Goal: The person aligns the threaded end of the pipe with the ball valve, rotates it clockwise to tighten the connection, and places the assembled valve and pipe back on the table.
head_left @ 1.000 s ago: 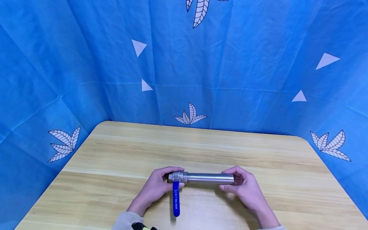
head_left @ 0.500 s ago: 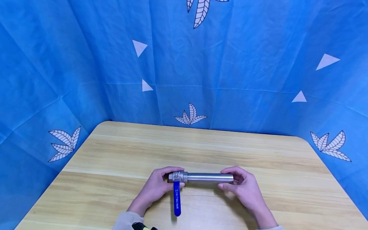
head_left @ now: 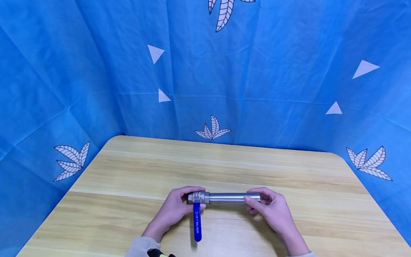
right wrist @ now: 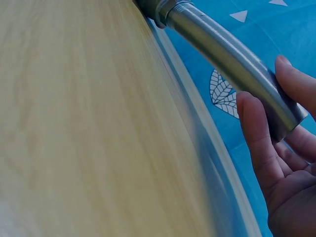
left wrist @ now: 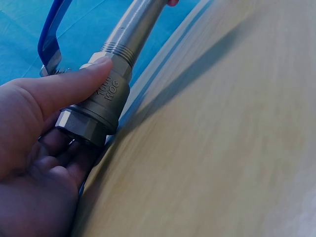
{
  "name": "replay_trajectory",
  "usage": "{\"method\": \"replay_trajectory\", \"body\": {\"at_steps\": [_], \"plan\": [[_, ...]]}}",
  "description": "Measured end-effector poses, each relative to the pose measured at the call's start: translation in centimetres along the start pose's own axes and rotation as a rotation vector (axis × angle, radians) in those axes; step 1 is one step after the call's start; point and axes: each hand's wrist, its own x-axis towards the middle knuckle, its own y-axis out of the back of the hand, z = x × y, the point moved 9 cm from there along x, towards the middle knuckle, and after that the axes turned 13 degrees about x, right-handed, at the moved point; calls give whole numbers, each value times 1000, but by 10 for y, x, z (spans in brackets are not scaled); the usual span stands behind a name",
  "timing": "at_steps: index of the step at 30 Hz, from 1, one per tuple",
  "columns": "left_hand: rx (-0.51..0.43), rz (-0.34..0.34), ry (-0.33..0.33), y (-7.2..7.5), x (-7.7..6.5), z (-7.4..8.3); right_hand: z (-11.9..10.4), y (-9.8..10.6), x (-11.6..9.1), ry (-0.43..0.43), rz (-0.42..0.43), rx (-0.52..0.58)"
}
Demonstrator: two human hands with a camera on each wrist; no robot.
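Note:
A metal ball valve (head_left: pixel 199 197) with a blue lever handle (head_left: pixel 197 222) is joined to a smooth steel pipe (head_left: pixel 228 197), which runs to the right. My left hand (head_left: pixel 173 205) grips the valve body, thumb on the near side and fingers on the far side. In the left wrist view, screw threads (left wrist: pixel 117 50) show where the pipe enters the valve. At the pipe's free end, my right hand (head_left: pixel 273 207) holds the tube between thumb and fingers. The lever points toward the near edge. In the right wrist view the pipe (right wrist: pixel 232 54) slants down into the right fingers.
Valve and pipe are held over a wooden table (head_left: pixel 221 164) with rounded far corners. Behind and beside it hangs a blue cloth (head_left: pixel 199 71) printed with white leaves and triangles.
My right thumb has moved up from below the pipe's near side onto its surface, and the right fingers have shifted round the end. The left hand and the valve stay nearly in place.

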Motion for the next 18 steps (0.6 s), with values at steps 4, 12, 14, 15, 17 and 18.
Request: {"method": "replay_trajectory", "body": {"at_steps": [4,12,14,15,17,18], "plan": [[3,0,-1,0,0,0,0,0,0,-4,-13,-23],[-10,-3,-1,-1,0,0,-2,2,0,7,-90,-33],[-13,-4,-1,-1,0,0,-2,3,1,12,-83,-44],[-13,-5,-1,-1,0,0,-2,3,1,18,-81,-49],[-12,-6,2,-1,0,0,-3,3,1,31,-74,-52],[-12,-7,3,-1,0,0,-4,2,1,41,-75,-53]]}}
